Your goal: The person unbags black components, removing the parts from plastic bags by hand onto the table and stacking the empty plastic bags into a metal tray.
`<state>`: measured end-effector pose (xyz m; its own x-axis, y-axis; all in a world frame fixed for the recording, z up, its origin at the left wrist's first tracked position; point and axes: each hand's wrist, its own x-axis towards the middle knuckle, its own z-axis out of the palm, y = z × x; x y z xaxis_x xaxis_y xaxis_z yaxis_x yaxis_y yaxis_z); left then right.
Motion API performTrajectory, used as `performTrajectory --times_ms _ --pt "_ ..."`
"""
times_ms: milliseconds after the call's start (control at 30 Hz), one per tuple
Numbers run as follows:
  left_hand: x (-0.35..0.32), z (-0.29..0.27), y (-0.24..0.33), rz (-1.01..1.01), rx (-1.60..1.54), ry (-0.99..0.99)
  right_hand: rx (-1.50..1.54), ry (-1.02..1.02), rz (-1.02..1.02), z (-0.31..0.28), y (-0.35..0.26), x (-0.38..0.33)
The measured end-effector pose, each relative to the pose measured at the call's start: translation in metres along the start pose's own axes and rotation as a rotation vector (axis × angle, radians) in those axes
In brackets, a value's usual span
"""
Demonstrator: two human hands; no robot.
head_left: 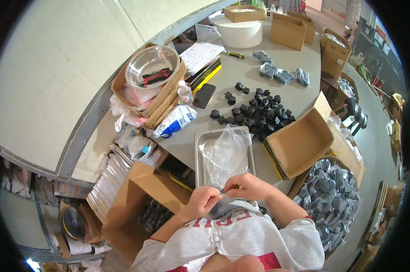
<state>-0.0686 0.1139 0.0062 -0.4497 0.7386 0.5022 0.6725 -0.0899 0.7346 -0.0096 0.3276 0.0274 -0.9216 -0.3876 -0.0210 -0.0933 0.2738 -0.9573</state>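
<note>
Close to my chest, my left hand (pixel 205 200) and my right hand (pixel 245 186) are side by side, fingers pinched on a small clear plastic bag (pixel 222 205). Whether anything is inside that bag is hard to make out. Just beyond them sits a shallow metal tray (pixel 199 156) with loose clear bags (pixel 227 149) in it, near the table's front edge. Farther away, a pile of small black plastic caps (pixel 259 111) is spread over the grey tabletop (pixel 186 152). An open cardboard box (pixel 300 147) leans at the tray's right.
Filled bags (pixel 277 73) lie beyond the caps. A big carton of bagged black parts (pixel 329 199) stands right, an open carton (pixel 141 190) left. Along the table's left are a phone (pixel 204 96), a bottle (pixel 185 92) and a metal bowl (pixel 152 68) with box cutters.
</note>
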Motion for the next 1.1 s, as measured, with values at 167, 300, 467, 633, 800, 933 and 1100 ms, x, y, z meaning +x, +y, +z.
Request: performTrajectory --times_ms 167,300,467,633,800,933,1100 --pt "-0.009 0.001 0.001 -0.246 -0.070 0.007 -0.005 0.078 -0.042 0.004 0.002 -0.007" --pt "-0.001 0.006 -0.006 -0.642 -0.562 0.171 -0.088 0.442 -0.334 0.007 -0.003 -0.010" --pt "-0.004 0.007 -0.005 -0.616 -0.570 0.324 -0.036 0.410 -0.255 0.006 -0.002 -0.011" --pt "0.004 0.006 -0.001 -0.216 -0.306 0.195 0.221 0.150 0.034 -0.003 0.016 -0.007" --pt "-0.004 0.005 -0.001 -0.236 -0.318 0.115 0.029 0.017 -0.102 -0.008 0.007 -0.002" --pt "-0.007 0.010 -0.010 -0.325 -0.301 0.127 -0.174 0.038 -0.408 0.007 0.020 0.002" --pt "0.015 0.009 -0.006 -0.243 -0.036 0.363 0.069 0.381 -0.023 0.025 0.025 -0.002"
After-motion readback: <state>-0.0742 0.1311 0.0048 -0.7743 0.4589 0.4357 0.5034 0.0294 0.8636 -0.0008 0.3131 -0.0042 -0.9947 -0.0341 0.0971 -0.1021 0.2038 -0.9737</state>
